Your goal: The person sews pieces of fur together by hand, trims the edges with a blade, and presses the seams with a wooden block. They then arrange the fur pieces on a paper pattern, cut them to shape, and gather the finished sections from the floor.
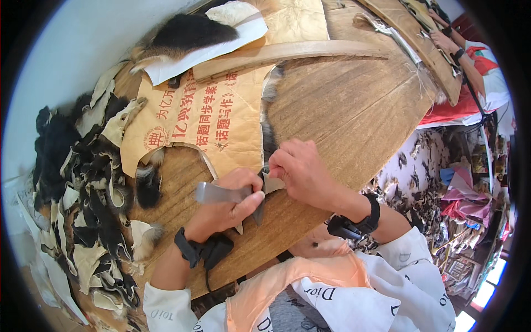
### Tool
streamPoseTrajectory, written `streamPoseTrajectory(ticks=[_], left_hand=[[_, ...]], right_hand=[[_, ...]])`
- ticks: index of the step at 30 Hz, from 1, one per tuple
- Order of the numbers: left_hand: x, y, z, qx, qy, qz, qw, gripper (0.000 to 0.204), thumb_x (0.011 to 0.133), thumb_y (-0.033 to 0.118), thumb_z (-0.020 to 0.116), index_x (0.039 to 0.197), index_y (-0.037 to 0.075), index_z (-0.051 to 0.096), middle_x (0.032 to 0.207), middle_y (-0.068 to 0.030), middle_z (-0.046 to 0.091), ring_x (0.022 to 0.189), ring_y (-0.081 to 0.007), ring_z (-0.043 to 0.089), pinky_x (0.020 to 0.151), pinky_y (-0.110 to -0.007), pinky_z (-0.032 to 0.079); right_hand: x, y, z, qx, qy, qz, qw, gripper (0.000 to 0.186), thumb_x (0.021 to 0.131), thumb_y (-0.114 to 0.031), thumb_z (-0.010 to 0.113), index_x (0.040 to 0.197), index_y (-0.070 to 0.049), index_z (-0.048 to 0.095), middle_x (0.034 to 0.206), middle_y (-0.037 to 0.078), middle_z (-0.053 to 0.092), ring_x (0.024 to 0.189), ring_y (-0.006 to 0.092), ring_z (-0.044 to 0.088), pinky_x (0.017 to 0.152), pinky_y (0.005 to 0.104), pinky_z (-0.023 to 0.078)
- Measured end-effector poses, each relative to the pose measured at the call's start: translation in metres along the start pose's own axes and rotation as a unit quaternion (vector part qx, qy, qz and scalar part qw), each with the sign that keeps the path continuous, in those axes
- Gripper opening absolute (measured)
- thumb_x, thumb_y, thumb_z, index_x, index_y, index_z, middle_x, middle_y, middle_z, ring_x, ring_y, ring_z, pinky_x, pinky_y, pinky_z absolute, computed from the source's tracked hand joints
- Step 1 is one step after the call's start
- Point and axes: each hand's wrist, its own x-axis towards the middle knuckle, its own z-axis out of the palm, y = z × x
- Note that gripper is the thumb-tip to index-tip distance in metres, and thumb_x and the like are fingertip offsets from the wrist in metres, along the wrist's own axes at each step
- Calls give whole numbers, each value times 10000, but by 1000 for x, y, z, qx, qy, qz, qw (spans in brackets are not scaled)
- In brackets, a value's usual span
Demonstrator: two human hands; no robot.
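Observation:
My left hand (235, 196) is closed around a flat grey metal knife (218, 193), its wide end sticking out to the left and a dark, pointed part showing below the thumb. At the lower edge of a brown paper pattern (238, 133), my right hand (301, 171) pinches the corner of a small pale-backed piece of fur (272, 183). The two hands are close together, with that piece between them. Dark fur shows along the pattern's right edge, and a curved notch is cut in its lower side. The fingers partly hide where knife and fur meet.
Both hands are over a wooden table (337, 105). A curved wooden strip (287, 55) lies across the pattern. Black and cream fur scraps (91, 193) pile up at the left. At upper right, another person's hands (442, 41) are beside a wooden board (412, 47).

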Motion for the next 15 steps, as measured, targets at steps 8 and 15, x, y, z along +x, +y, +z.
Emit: streamPoseTrajectory(ticks=[8, 15], left_hand=[[1, -1, 7, 67, 8, 37, 997, 144, 797, 176, 566, 817, 49, 502, 755, -93, 495, 736, -267, 485, 658, -353, 398], [0, 10, 10, 16, 31, 33, 999, 134, 782, 134, 588, 838, 43, 506, 789, -103, 512, 752, -275, 505, 653, -339, 415]], right_hand=[[-33, -27, -63, 63, -108, 20, 992, 185, 715, -96, 640, 887, -117, 576, 782, 50, 496, 793, 250, 490, 701, 344, 332], [0, -39, -63, 23, -99, -20, 995, 571, 649, -248, 741, 1167, -110, 543, 1036, 125, 506, 942, 300, 475, 838, 382, 362]])
